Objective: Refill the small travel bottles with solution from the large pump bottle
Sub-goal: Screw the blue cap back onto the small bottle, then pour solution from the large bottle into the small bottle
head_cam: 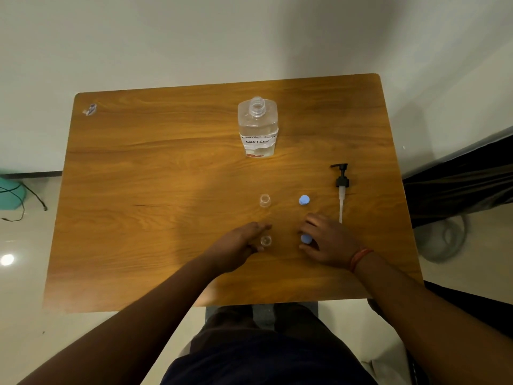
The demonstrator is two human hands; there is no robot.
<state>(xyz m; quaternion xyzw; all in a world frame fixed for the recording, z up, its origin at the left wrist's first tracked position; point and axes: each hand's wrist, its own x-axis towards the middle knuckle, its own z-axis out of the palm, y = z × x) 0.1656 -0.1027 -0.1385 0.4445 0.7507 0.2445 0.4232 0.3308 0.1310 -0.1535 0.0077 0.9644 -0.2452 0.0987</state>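
A large clear bottle [258, 126] labelled "solution" stands uncapped at the far middle of the wooden table [155, 168]. Its black pump head [342, 187] lies flat to the right. Two small clear travel bottles stand open: one [265, 200] further away, one [266, 240] nearer. My left hand [238, 245] curls round the nearer bottle from the left. A blue cap [304, 200] lies alone on the table. My right hand [327, 240] pinches a second blue cap [306, 239] against the tabletop.
A small crumpled wrapper [90, 109] lies at the table's far left corner. Cables and a teal object [11, 194] are on the floor to the left. A dark cloth [458, 187] hangs off to the right.
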